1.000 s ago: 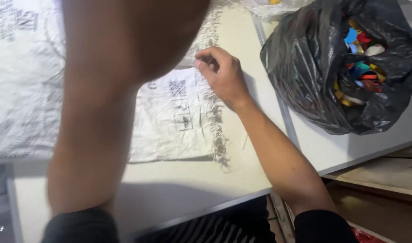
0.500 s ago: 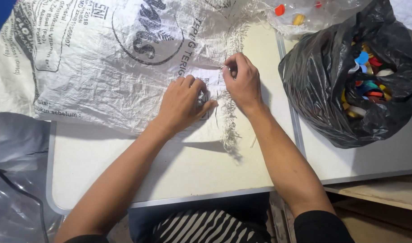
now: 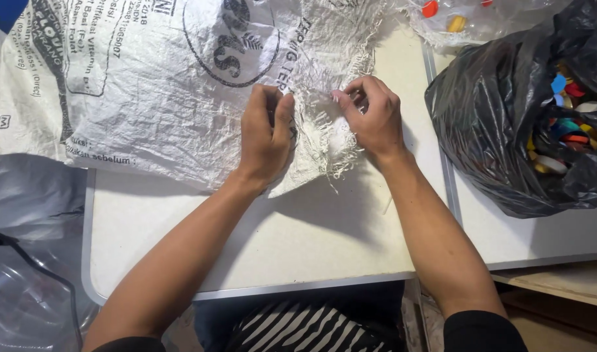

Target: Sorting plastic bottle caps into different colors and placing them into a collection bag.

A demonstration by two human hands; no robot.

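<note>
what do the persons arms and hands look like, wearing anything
Both forearms are bare. The left hand and right hand wear no gloves, and no rings or watch show. Dark, black-looking sleeves are pushed up above the elbows, visible at the bottom edge of the view. A black and white striped garment shows between the arms, below the table edge.

A white table [image 3: 298, 241] carries a woven sack [image 3: 155, 78] and a black bag [image 3: 500, 130].
</note>
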